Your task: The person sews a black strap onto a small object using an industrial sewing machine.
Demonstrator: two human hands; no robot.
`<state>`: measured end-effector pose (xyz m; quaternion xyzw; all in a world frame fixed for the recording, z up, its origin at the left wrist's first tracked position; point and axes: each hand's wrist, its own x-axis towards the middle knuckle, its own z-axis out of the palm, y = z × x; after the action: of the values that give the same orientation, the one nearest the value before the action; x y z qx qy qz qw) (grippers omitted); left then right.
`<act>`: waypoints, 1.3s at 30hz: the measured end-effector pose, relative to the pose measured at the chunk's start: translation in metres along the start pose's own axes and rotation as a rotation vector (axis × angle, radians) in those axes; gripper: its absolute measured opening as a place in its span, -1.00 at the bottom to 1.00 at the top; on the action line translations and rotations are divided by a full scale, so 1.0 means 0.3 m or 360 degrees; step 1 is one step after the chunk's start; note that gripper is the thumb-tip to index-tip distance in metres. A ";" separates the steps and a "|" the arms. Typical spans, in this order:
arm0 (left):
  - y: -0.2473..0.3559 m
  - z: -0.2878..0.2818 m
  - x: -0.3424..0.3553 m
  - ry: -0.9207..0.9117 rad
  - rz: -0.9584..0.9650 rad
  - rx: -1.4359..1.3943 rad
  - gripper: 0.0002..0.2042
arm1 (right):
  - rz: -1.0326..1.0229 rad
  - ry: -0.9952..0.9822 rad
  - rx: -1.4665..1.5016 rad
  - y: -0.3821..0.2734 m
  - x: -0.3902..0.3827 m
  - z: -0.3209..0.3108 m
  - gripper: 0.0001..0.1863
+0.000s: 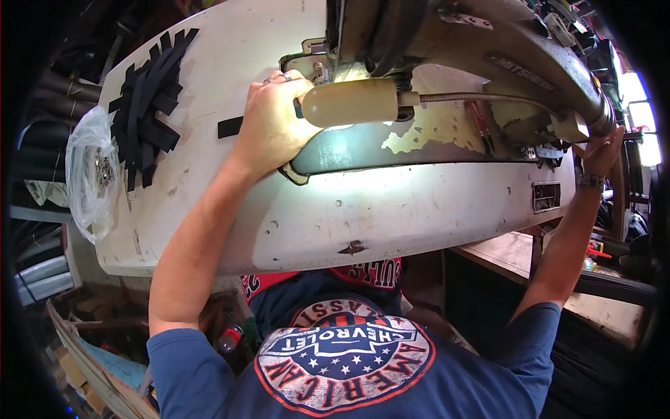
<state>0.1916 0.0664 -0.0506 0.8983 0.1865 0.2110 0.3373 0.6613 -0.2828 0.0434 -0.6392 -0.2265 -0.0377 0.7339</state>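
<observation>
A grey industrial sewing machine [447, 38] stands on a worn white table [342, 230], with a pale oblong lamp housing [349, 103] lighting the needle area. My left hand [272, 122] is bent over a short black strap [229, 127] beside the presser area, fingers curled onto it; the lamp hides part of the fingertips and the needle. My right hand [600, 150], at the far right, grips the handwheel [597, 119], partly behind it. Red-handled scissors [478, 122] lie on the machine bed [335, 157].
A pile of black straps [150, 101] lies at the table's left beside a clear plastic bag [94, 174]. A plastic bottle [230, 337] and piled boards [91, 349] are below left. A wooden shelf [488, 251] is below right. Dark rolls [45, 140] are beyond the left edge.
</observation>
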 end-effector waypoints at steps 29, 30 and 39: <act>-0.017 0.016 -0.008 0.0168 0.0150 0.0185 -0.83 | 0.0311 -0.0551 -0.0992 -0.147 0.299 0.032 -0.46; -0.018 0.016 -0.008 0.0179 0.0169 0.0211 -0.84 | 0.0321 -0.0605 -0.1022 -0.147 0.310 0.044 -0.46; -0.026 0.021 -0.010 0.0204 0.0235 0.0188 -0.82 | 0.0552 -0.0625 -0.0967 -0.108 0.361 0.019 -0.46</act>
<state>0.1906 0.0671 -0.0610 0.9126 0.1529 0.2809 0.2547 0.7453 -0.2578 0.1148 -0.8509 -0.2296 0.1444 0.4499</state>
